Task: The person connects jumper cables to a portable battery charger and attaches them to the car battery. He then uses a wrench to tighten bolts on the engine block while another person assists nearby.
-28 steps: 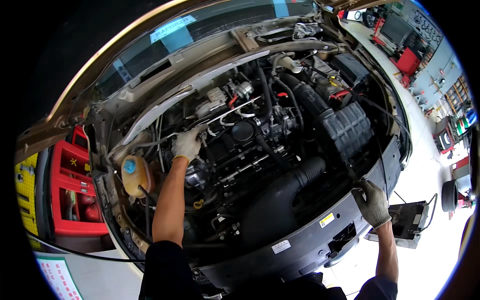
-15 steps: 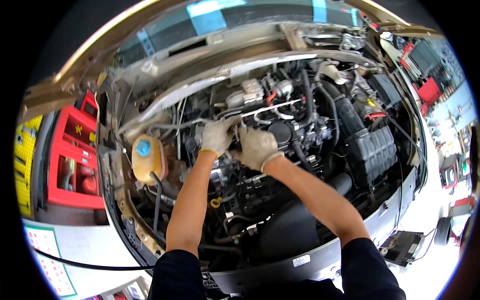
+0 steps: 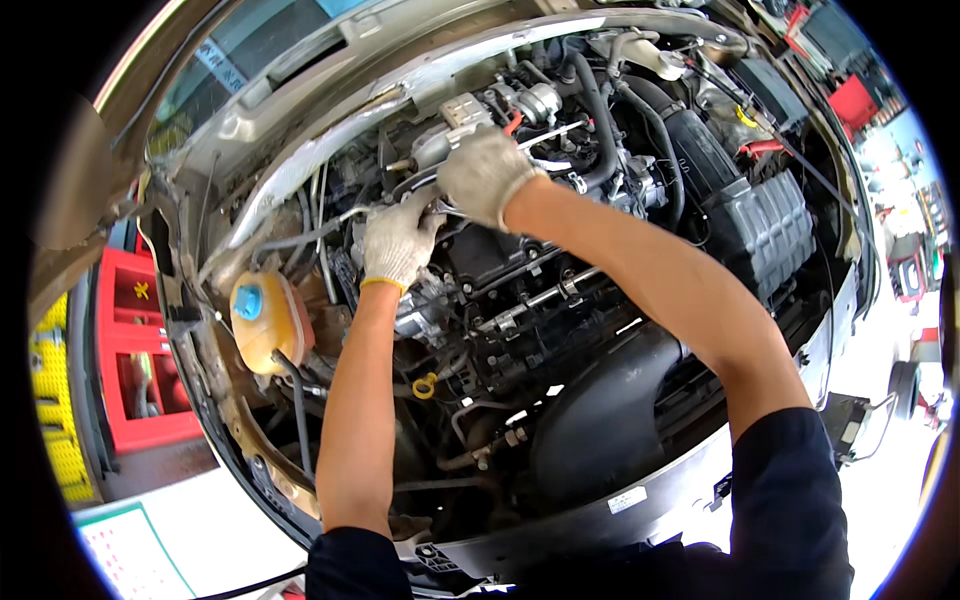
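Note:
Both my hands, in off-white knit gloves, are over the rear middle of a car engine point(image 3: 500, 262). My left hand point(image 3: 396, 242) is closed, thumb and fingers pinched at a small shiny metal part point(image 3: 438, 206) that I cannot make out. Just up and to the right of it, my right hand point(image 3: 484, 178) is curled into a closed grip; whatever it holds is hidden by the glove. A thin pale rod point(image 3: 556, 133) lies beyond the right hand's fingers. Behind the hands sits a silver metal housing point(image 3: 432, 146).
A yellowed coolant tank point(image 3: 268, 325) with a blue cap point(image 3: 248, 301) stands at left. At right is a ribbed black air filter box point(image 3: 765, 238). A yellow dipstick ring point(image 3: 425, 386) and a wide black duct point(image 3: 600, 425) lie nearer me. Red shelving point(image 3: 120, 400) stands outside the car.
My right hand has moved up and away from me, above the left, and has curled over. My left hand has shifted slightly down and left. The whole view has tilted.

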